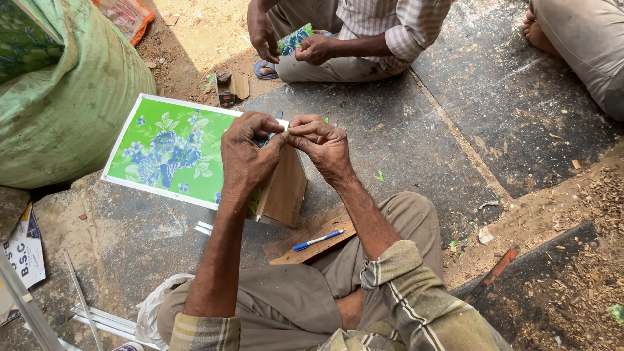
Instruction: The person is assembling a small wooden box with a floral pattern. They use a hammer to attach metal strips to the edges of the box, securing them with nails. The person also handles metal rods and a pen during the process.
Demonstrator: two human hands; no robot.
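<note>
Left hand (246, 155) and right hand (323, 144) pinch, fingertips together, the top edge of an upright brown wooden panel (286, 192) with green-floral facing.

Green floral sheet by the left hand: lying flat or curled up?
Flat. The green floral sheet lies spread on the stone floor, white border straight on the visible edges; the left hand covers its right corner.

Glossy green floral-printed sheet (170, 149) left of the hands looks smooth. Brown wooden box (286, 188) under them is matt, and the dark stone floor (416, 143) is rough and dusty.
</note>
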